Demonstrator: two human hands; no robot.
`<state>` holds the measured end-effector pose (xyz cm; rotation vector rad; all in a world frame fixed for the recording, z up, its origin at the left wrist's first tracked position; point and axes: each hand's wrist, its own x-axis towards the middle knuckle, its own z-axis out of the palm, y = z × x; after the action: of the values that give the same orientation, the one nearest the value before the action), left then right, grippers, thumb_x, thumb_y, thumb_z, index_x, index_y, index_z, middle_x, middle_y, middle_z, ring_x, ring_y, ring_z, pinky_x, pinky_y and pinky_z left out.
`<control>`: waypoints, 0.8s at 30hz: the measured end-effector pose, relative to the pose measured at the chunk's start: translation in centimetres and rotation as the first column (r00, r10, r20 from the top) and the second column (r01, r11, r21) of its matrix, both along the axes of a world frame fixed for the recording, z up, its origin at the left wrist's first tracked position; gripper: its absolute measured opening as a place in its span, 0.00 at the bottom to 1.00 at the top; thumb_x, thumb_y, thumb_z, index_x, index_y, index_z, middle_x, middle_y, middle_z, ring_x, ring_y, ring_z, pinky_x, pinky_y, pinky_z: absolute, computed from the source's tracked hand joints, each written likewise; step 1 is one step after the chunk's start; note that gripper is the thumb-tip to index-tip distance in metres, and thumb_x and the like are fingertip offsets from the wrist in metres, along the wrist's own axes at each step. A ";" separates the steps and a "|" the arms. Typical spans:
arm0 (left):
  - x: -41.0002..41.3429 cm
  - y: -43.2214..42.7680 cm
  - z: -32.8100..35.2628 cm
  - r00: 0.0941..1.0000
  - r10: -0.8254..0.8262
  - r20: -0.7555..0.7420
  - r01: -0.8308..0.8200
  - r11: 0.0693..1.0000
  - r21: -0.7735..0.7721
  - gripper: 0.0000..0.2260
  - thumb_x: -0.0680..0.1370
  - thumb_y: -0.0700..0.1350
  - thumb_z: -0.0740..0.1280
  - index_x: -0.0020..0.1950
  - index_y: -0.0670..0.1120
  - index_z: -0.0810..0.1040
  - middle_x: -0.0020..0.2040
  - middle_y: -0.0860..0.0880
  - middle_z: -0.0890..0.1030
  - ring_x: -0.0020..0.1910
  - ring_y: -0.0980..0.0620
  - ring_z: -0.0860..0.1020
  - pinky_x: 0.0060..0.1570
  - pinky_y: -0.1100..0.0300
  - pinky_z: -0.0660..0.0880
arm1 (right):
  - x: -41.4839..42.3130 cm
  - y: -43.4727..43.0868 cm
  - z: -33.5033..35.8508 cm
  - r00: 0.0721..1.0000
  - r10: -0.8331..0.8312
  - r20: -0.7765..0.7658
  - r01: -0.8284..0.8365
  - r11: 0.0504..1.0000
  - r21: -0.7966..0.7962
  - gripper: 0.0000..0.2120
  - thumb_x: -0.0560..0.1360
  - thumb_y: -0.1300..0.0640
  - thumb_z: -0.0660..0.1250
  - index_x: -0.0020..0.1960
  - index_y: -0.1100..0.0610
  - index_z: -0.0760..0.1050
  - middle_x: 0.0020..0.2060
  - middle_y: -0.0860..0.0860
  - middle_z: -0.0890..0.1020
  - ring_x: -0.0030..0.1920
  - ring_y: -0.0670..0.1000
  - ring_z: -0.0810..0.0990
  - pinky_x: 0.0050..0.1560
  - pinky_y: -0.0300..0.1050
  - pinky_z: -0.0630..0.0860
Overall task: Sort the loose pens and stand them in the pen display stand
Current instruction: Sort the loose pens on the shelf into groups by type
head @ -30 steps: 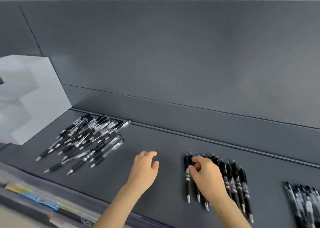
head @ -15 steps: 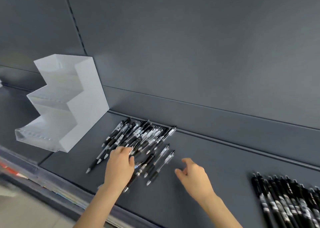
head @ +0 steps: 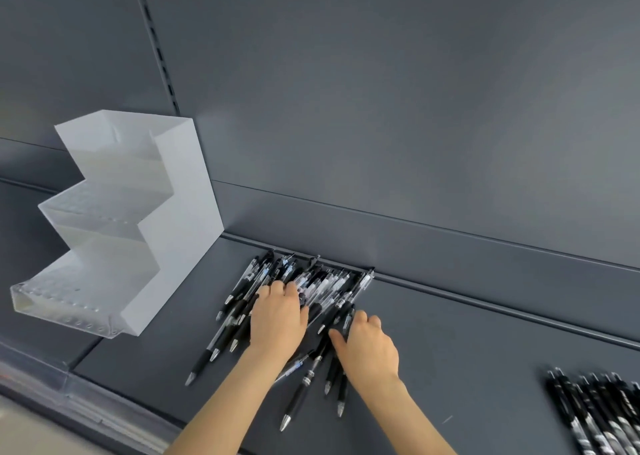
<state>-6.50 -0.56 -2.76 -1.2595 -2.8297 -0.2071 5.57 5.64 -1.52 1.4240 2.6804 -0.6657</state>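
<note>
1. You were at the sorting step. Both hands were in the pile (head: 322, 281) of loose pens, and no pen stood in the stand (head: 180, 212).
2. The pile lay on the shelf (head: 485, 357) against its back ledge. The pens were crossed and overlapping, most with their tips toward 7 o'clock. A few lay loose at the pile's 6 o'clock edge, between your forearms.
3. Your left hand (head: 278, 316) lay on top of the pile's near-left part, fingers bent down over the barrels. Its fingertips were hidden, so I could not tell whether it had closed round a pen or was only pressing.
4. Your right hand (head: 369, 345) was at the pile's 5 o'clock edge. Its fingers were curled onto the pens there and its thumb was spread toward 9 o'clock. Whether it actually held one could not be made out.
5. The stand, a white stepped holder, stood upright on the shelf at 10 o'clock from the pile, just beside it and apart from both hands. Its tiers looked empty.
6. A neat row (head: 595, 416) of black pens lay well apart at 4 o'clock, by the frame's corner.
7. By my reading, the next move called for picking matching pens out of the tangle. You would then need to line up their tips, close one hand firmly round the bunch and carry it toward 10 o'clock to a tier.
8. The pens looked smooth and round, so a loose hold would likely have let them slip or roll.
</note>
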 end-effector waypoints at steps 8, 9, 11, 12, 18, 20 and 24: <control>-0.3 1.5 0.0 0.987 0.000 0.159 -0.015 0.995 0.095 0.11 0.81 0.41 0.57 0.62 0.41 0.69 0.57 0.44 0.73 0.57 0.49 0.73 0.48 0.61 0.73 | -1.3 0.1 0.9 0.999 -0.004 0.053 0.008 0.997 -0.081 0.12 0.75 0.58 0.62 0.57 0.59 0.64 0.45 0.54 0.68 0.35 0.52 0.70 0.29 0.39 0.65; -0.3 1.5 0.1 0.986 0.005 0.168 -0.021 0.995 0.096 0.10 0.80 0.40 0.57 0.61 0.40 0.70 0.56 0.44 0.74 0.56 0.49 0.73 0.47 0.61 0.73 | -1.4 0.0 0.9 0.998 0.001 0.070 0.006 0.995 -0.098 0.13 0.74 0.58 0.64 0.54 0.58 0.63 0.45 0.54 0.68 0.36 0.52 0.70 0.31 0.39 0.66; -0.4 1.7 0.3 0.979 0.009 0.202 -0.033 0.993 0.114 0.08 0.80 0.39 0.57 0.58 0.40 0.70 0.54 0.44 0.75 0.53 0.48 0.75 0.45 0.60 0.73 | -1.6 0.0 0.8 0.995 -0.002 0.095 0.015 0.991 -0.133 0.15 0.72 0.59 0.66 0.50 0.57 0.60 0.45 0.54 0.69 0.40 0.53 0.71 0.35 0.41 0.68; -0.5 1.6 0.4 0.973 0.010 0.231 -0.042 0.990 0.137 0.08 0.80 0.39 0.57 0.58 0.40 0.70 0.53 0.43 0.76 0.51 0.48 0.76 0.43 0.59 0.73 | -1.5 0.1 0.8 0.995 -0.012 0.103 0.027 0.989 -0.147 0.16 0.71 0.60 0.67 0.49 0.57 0.59 0.46 0.54 0.71 0.41 0.53 0.71 0.36 0.41 0.69; -0.7 0.7 2.2 0.787 -0.065 0.613 -0.253 0.873 0.416 0.07 0.79 0.40 0.61 0.49 0.36 0.73 0.36 0.46 0.74 0.33 0.52 0.70 0.35 0.60 0.68 | 0.4 1.3 0.8 0.996 -0.055 0.068 0.064 0.988 -0.137 0.08 0.73 0.66 0.59 0.44 0.59 0.60 0.44 0.56 0.71 0.40 0.54 0.70 0.37 0.41 0.68; -0.1 0.3 3.4 0.527 -0.186 0.829 -0.414 0.796 0.442 0.06 0.78 0.38 0.63 0.46 0.35 0.75 0.33 0.46 0.72 0.32 0.51 0.69 0.34 0.60 0.67 | 1.2 1.9 0.4 0.997 -0.071 0.031 0.074 0.989 -0.127 0.11 0.72 0.68 0.58 0.36 0.58 0.58 0.37 0.52 0.67 0.35 0.52 0.68 0.29 0.38 0.64; 1.2 -0.3 5.2 0.049 -0.405 0.913 -0.597 0.721 0.352 0.05 0.78 0.33 0.62 0.43 0.36 0.76 0.33 0.45 0.76 0.31 0.51 0.74 0.31 0.61 0.74 | 2.8 3.3 0.2 0.957 -0.200 -0.210 0.140 0.952 -0.271 0.15 0.69 0.69 0.62 0.31 0.58 0.58 0.28 0.49 0.65 0.28 0.49 0.62 0.24 0.36 0.58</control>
<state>-5.28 -0.84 2.48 -0.6049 -2.7190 -3.0044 8.38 8.89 -1.34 1.6074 2.5263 -1.2161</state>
